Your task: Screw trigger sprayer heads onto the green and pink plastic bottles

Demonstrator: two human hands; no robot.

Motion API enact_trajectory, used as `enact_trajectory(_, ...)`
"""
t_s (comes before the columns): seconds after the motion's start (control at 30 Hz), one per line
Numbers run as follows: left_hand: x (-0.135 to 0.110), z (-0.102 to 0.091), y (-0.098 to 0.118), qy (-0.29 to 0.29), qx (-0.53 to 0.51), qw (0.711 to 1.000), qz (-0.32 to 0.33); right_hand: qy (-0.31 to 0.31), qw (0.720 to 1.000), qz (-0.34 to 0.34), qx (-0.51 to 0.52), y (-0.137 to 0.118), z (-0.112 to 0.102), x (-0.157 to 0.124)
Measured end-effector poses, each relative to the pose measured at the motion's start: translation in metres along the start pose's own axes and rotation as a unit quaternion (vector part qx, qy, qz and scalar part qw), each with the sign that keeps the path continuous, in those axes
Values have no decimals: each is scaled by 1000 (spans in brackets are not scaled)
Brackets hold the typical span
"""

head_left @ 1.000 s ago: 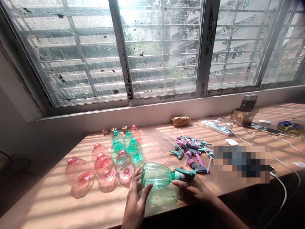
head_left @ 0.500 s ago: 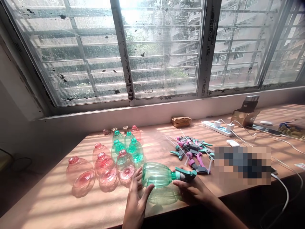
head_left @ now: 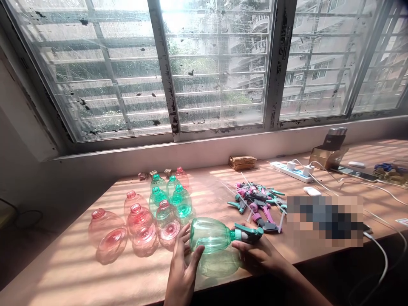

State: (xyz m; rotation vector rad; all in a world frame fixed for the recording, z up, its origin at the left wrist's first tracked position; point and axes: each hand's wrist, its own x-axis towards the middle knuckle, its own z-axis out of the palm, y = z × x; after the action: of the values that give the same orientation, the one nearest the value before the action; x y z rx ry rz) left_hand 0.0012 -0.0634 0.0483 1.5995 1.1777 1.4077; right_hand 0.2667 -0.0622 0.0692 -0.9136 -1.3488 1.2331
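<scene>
Lower centre: left hand (head_left: 185, 270) cups translucent green plastic bottle (head_left: 208, 234), right hand (head_left: 259, 254) pinches teal-grey trigger sprayer (head_left: 251, 233). Tilt could cause cross-threading.

Clear, glossy plastic bottle (head_left: 210, 234); matt plastic spray trigger (head_left: 250, 231).

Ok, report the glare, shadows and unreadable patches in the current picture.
Head view: glare whites out the upper left of the middle window pane; striped shadows cross the table; the green bottle casts a green-tinted shadow; blocky pixelation hides a patch at right.
</scene>
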Motion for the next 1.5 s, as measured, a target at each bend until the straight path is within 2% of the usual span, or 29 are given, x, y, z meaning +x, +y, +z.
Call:
enact_trajectory(0.27,3,0,-3,12,10,999,32,29,998,56,26,12,5,6)
enact_trajectory(0.57,1,-2,0,15,3,1000,4,-16,1000,-11,-3,-6,1,2)
enact_trajectory(0.77,5,-2,-8,11,6,999,44,28,998,45,41,5,5,6)
enact_trajectory(0.87,5,-1,-6,21,8,998,53,30,996,64,56,10,7,8)
enact_trajectory(1.03,1,2,4,13,0,1000,16,21,997,52,46,4,6,3)
enact_trajectory(1.17,0,3,2,19,-8,1000,-5,11,999,41,30,-1,6,-1)
enact_trajectory(1.33,3,1,-5,19,3,1000,7,23,997,70,34,5,7,3)
enact_trajectory(1.5,2,1,6,12,26,999,19,27,998,56,27,6,6,4)
